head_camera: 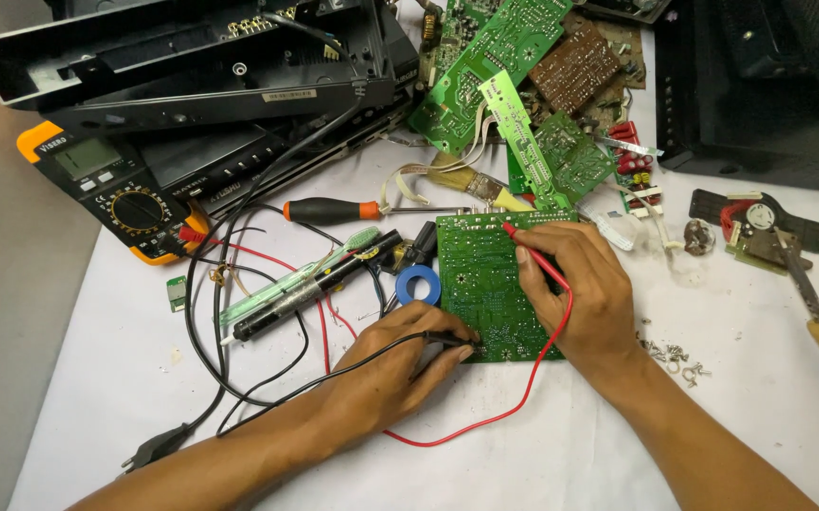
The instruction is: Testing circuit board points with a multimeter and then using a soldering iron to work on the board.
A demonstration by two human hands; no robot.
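Left hand [386, 364] pinched on black probe [447, 339], tip touching the near-left edge of the green circuit board [490, 284]. Right hand [575, 289] pinched on red probe [534, 257], tip pointing far-left, over the board's far edge. Board lies flat between both hands, long axis running near-far; the hands sit at opposite ends of that axis, left one nearer the camera. Blue tape roll [418, 284] just left of board. Leads run left to the orange multimeter [111, 185], well apart at far left.

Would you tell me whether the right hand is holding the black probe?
No, the right hand holds the red probe on the green circuit board; the black probe is in the left hand.
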